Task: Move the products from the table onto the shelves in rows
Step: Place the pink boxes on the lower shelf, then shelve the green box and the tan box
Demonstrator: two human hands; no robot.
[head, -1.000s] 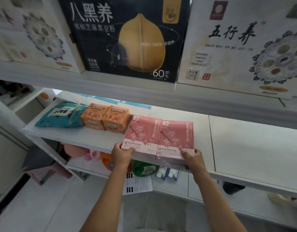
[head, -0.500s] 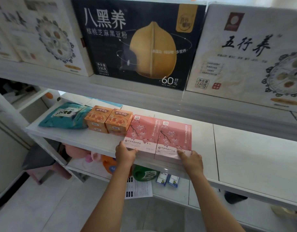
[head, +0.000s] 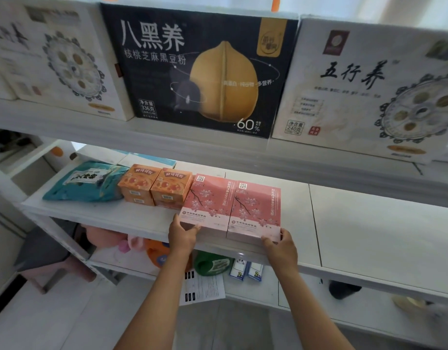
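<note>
Now I note the left hand and right hand gripping the front corners of the two pink boxes, pushed further onto the middle shelf beside the orange boxes: row nearly flush.

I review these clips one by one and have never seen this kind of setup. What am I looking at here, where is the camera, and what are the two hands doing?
There is no machine: a person wears one wide-angle camera on the head, looking forward and down, so the two bare arms reach in from below. The left hand and right hand touch the near ends of two pink boxes lying flat, side by side, on the middle shelf. The right fingers curl onto a box corner; the left hand's grip is unclear. Left of them sit two orange boxes and a teal pouch, forming a row. Large display boxes stand on the shelf above. Bottles and small packs lie on the shelf below.
</note>
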